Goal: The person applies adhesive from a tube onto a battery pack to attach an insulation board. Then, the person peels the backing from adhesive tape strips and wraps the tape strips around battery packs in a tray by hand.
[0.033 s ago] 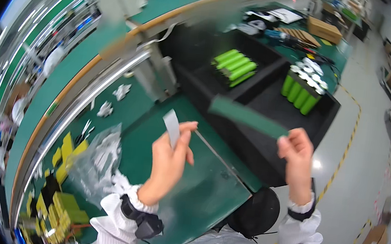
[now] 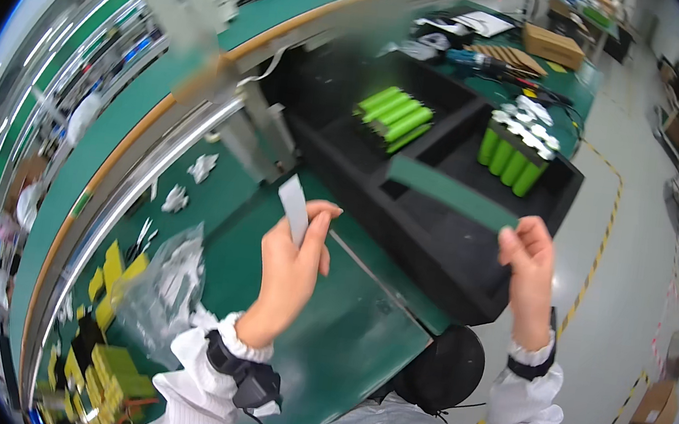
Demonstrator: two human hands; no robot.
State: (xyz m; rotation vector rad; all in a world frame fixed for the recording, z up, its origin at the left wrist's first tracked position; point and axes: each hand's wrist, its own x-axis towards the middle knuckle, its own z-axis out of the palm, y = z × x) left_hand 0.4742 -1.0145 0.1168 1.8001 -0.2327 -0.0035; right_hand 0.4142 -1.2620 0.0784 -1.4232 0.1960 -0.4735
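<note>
Dark green strip [image 2: 448,193] held in air by one end, right hand [image 2: 530,265] fingers pinching it. Left hand [image 2: 293,259] fingers pinch pale grey backing slip [image 2: 294,206], apparently peeled off already. Black tray [image 2: 428,248] at 12 o'clock; green cylindrical cells [image 2: 513,161] upright at 1 o'clock; strip not yet applied. Green tabletop [image 2: 341,339] below.

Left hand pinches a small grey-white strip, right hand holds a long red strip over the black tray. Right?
Not quite: the head view shows the long strip in the right hand is dark green, not red. The left hand does pinch a small grey-white strip, and the long strip is over the black tray.
</note>
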